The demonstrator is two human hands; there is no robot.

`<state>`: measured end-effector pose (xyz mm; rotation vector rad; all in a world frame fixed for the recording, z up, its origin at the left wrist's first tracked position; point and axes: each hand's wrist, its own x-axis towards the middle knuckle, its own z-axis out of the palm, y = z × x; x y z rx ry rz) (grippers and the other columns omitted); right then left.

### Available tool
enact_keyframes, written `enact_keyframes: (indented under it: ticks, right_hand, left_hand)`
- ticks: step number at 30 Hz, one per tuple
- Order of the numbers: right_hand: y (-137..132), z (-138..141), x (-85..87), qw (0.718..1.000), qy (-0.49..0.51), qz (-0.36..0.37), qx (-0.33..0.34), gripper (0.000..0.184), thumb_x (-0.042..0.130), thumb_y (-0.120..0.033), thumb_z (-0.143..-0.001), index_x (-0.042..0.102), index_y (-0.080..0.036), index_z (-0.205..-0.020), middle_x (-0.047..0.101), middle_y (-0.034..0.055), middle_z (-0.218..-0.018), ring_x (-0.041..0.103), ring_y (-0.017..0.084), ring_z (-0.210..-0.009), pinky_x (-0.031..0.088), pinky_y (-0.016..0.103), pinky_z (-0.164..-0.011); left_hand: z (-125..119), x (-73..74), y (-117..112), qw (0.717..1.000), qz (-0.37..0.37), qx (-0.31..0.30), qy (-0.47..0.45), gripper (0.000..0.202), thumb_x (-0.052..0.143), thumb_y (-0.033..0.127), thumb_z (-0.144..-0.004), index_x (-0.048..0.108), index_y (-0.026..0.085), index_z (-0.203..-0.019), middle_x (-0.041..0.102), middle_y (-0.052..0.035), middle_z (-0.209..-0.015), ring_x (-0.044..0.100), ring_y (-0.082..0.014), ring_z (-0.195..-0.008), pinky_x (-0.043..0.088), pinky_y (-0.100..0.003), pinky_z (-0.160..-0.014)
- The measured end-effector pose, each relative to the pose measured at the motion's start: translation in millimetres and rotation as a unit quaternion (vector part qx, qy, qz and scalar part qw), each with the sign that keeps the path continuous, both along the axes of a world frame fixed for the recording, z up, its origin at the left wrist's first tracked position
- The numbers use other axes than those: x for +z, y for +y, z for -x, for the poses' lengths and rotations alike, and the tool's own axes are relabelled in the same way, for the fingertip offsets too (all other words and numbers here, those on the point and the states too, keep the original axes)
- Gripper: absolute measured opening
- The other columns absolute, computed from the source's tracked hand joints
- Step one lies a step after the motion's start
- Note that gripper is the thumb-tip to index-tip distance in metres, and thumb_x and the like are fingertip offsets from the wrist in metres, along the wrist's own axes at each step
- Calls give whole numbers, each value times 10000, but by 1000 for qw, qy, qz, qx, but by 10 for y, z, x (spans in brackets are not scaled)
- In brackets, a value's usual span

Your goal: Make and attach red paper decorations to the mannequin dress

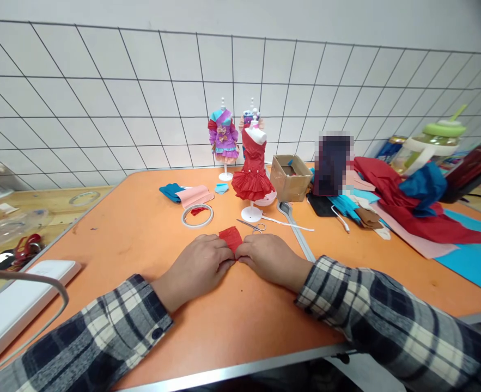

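A small piece of red crepe paper (231,238) lies on the orange table between my two hands. My left hand (201,264) pinches its near left edge, and my right hand (269,257) pinches the near right edge, with the fingertips almost meeting. Just beyond the right fingers lie small scissors (253,225). A roll of white tape (198,216) rests flat past the left hand, with a red scrap inside its ring. Behind the scissors stands a mini dress form in a red ruffled paper dress (254,169).
Two more dressed forms stand behind, one in a purple dress (224,139). To the right are a cardboard box (291,178), a grey strap (299,234), piled coloured paper (412,207) and a green-lidded bottle (428,144). A white power bank-like slab (23,305) and cable occupy the left edge.
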<state>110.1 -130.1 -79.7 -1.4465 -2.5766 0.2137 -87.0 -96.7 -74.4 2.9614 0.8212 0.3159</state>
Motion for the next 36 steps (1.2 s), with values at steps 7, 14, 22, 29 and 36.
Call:
enact_keyframes:
  ticks: [7, 14, 22, 29, 36]
  right_hand:
    - [8, 15, 17, 1000, -11, 8, -13, 197, 502, -267, -956, 687, -205, -983, 696, 47, -983, 613, 190, -907, 373, 282, -700]
    - [-8, 41, 17, 1000, -13, 4, -16, 224, 479, -268, -966, 689, -193, -939, 668, 52, -926, 586, 179, -837, 364, 275, -669]
    - [12, 50, -61, 999, 25, -23, -35, 151, 530, -256, -939, 657, -178, -968, 635, 51, -946, 563, 179, -868, 371, 275, -688]
    - [32, 39, -50, 1000, 8, -8, -20, 185, 522, -262, -940, 681, -169, -928, 660, 67, -965, 589, 188, -891, 396, 284, -707]
    - [6, 52, 0, 997, -28, 7, -66, 234, 469, -296, -953, 685, -205, -957, 691, 58, -879, 614, 199, -802, 393, 279, -659]
  left_hand:
    - [6, -15, 1, 1000, 18, 21, 1, 194, 523, 231, -933, 717, 222, -947, 741, -40, -873, 653, -215, -824, 450, -360, -760]
    - [-27, -11, -55, 999, -7, 52, 13, 204, 518, 261, -928, 717, 229, -900, 724, -37, -842, 630, -222, -786, 450, -384, -749]
    - [-29, 4, -38, 999, -21, 29, 3, 248, 491, 212, -935, 738, 216, -916, 708, -52, -899, 593, -216, -860, 450, -357, -778]
    - [-44, 17, -77, 998, -19, 50, 19, 205, 535, 315, -915, 715, 217, -913, 725, -55, -827, 644, -241, -811, 433, -403, -765]
    - [-98, -11, -61, 997, -13, 71, 30, 219, 513, 231, -931, 732, 216, -916, 743, -58, -803, 676, -227, -775, 455, -384, -763]
